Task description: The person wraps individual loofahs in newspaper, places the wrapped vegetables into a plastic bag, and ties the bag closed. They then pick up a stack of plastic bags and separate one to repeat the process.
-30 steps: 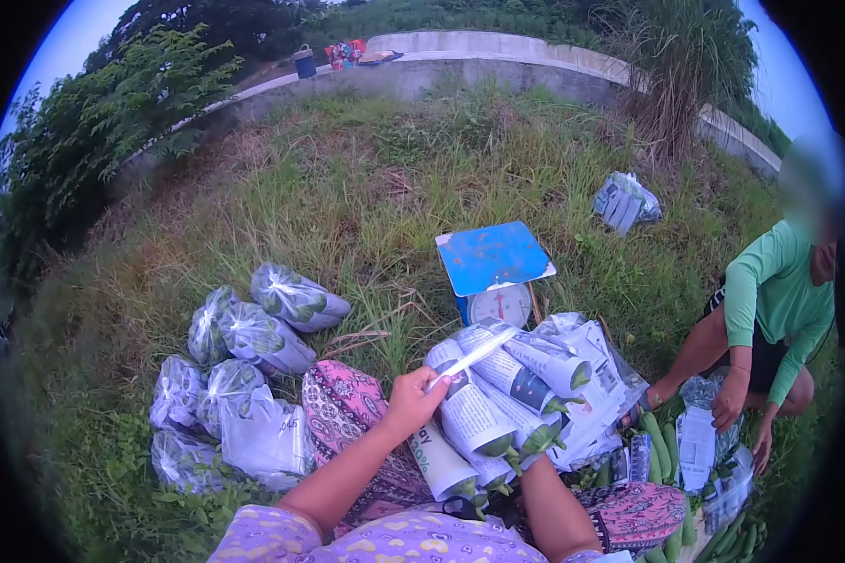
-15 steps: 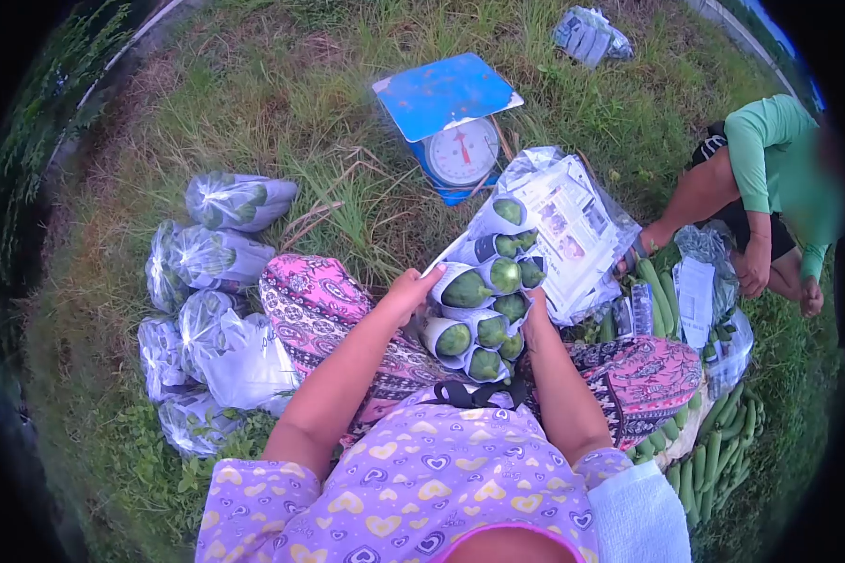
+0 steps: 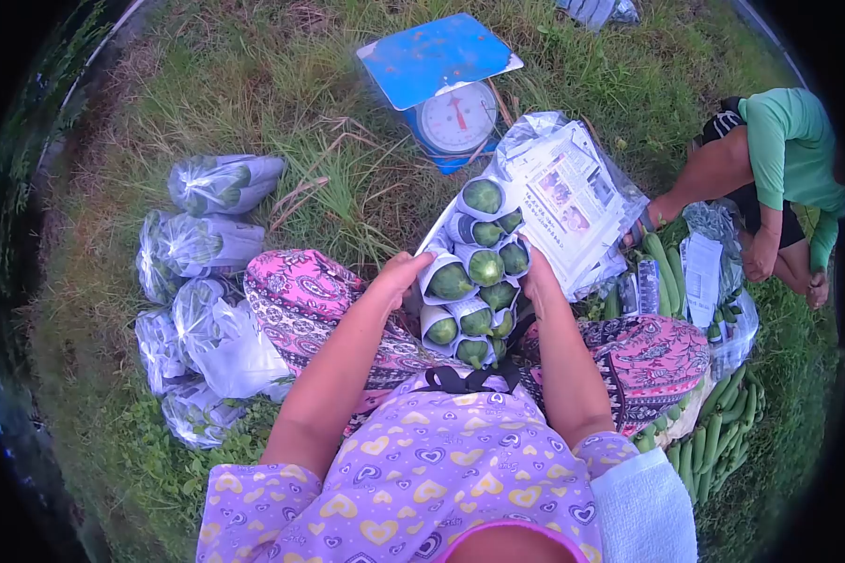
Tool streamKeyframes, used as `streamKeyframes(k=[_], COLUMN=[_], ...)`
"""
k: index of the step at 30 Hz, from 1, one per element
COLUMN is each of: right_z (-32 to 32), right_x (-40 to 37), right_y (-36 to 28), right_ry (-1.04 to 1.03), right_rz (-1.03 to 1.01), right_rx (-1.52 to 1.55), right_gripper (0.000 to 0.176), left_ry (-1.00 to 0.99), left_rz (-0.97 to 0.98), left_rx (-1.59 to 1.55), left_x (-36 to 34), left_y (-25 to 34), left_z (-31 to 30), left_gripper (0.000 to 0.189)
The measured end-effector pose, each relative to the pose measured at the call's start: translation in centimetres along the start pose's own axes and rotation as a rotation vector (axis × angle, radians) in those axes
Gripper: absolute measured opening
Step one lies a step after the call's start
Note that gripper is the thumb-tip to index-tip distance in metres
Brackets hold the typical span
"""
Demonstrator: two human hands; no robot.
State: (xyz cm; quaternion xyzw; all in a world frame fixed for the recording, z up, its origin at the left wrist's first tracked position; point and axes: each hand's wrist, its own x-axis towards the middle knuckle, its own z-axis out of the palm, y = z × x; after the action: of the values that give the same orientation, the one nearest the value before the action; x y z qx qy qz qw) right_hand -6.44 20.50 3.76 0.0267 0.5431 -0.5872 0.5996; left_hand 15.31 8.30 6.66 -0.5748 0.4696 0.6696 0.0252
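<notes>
Bundle of green vegetables in newspaper sleeves [image 3: 479, 272], held in both hands above the lap.
Left hand [image 3: 399, 278]: thumb on the bundle's left edge, other fingers largely hidden; spread cannot be told. Right hand [image 3: 538, 274]: fingers against the bundle's right side, partly hidden; opening cannot be told. Stacked newspaper sheets [image 3: 565, 202] lie beyond the bundle to the right, bearing printed columns and pictures; text too small to read. Blue metal dial scale [image 3: 441, 70] stands on the grass [image 3: 300, 84] beyond the bundle; red needle visible, dial figures illegible. Clear plastic bags of wrapped vegetables [image 3: 207, 244] lie on the grass, left of the knee.
</notes>
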Motion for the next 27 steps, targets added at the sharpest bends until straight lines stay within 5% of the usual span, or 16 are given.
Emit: streamKeyframes(k=[6,10,13,18,21,27], right_z=[-1.1,-1.5,-2.0,-2.1,-0.8,-0.3], right_x=[2.7,3.8,5.5,7.6,7.8,9.6], right_y=[1.1,0.5,0.1,0.7,0.3,0.5], right_ry=[0.039,0.025,-0.02,0.047,0.086,0.096], right_rz=[-0.094,-0.126,-0.059,-0.03,-0.026,-0.071], right_rx=[0.184,0.183,0.098,-0.104,-0.174,-0.273], right_gripper=[0.043,0.04,0.038,0.03,0.014,0.008], left_ry=[0.226,0.209,0.278,0.316,0.178,0.276], left_rz=[0.201,0.27,0.418,0.278,0.168,0.238], left_rx=[0.455,0.831,0.808,0.649,0.693,0.346], left_x=[2.1,2.5,4.6,8.1,9.6,11.1], left_y=[0.8,3.0,3.6,4.2,3.8,3.4], left_z=[0.8,1.0,1.9,1.5,0.9,1.4], left_gripper=[0.043,0.035,0.033,0.063,0.06,0.034])
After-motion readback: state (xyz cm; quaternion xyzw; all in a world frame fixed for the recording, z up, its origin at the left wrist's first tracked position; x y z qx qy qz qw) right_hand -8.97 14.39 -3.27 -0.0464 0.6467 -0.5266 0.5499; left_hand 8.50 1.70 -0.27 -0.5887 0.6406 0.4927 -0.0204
